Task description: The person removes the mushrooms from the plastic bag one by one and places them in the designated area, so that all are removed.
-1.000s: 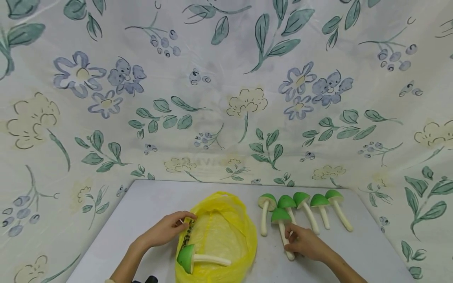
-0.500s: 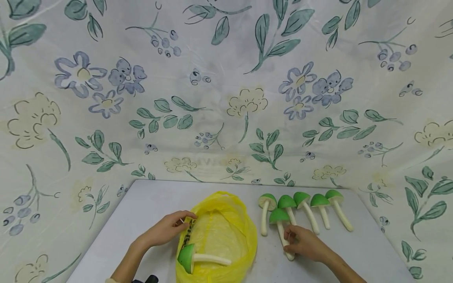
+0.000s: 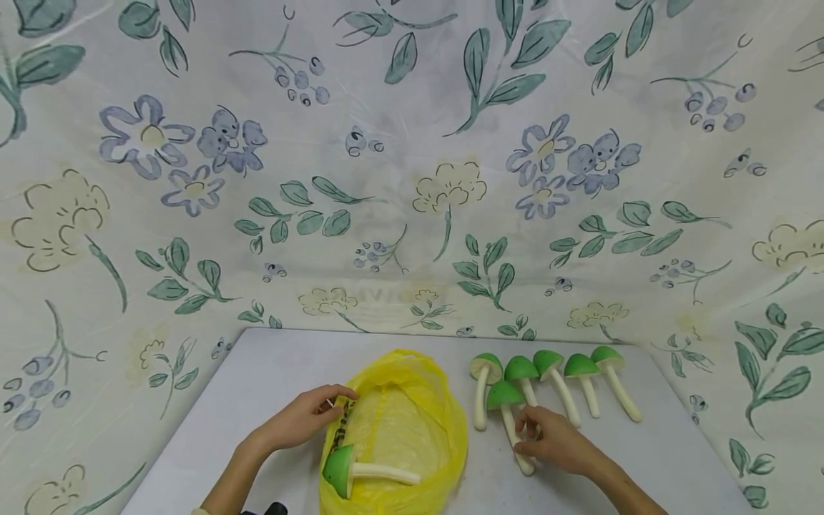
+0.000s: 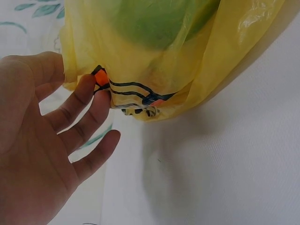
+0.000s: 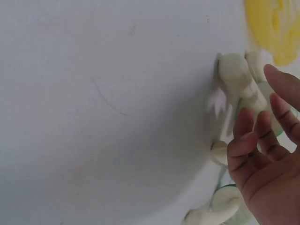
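My left hand (image 3: 304, 416) pinches the left rim of a yellow plastic bag (image 3: 455, 436), whose mouth lies open. The left wrist view shows the fingertips (image 4: 101, 101) against the bag's printed edge. A toy mushroom (image 3: 386, 472) with a green cap and pale stem lies on its side in the bag. To the right of the bag, my right hand (image 3: 556, 440) has its thumb and fingers around the stem of another toy mushroom (image 3: 505, 397). In the right wrist view that stem (image 5: 236, 75) shows beside the curled fingers; the exact contact is hard to see.
Several more green-capped mushrooms (image 3: 586, 366) lie in a row at the back right of the white table (image 3: 270, 365). A dark object (image 3: 275, 508) shows at the bottom edge, near the left forearm. Behind the table hangs a flowered cloth (image 3: 399, 236).
The cap of the mushroom at my right hand has shifted slightly left, and the right hand has moved a little left with it. My left hand and the bag stay put.
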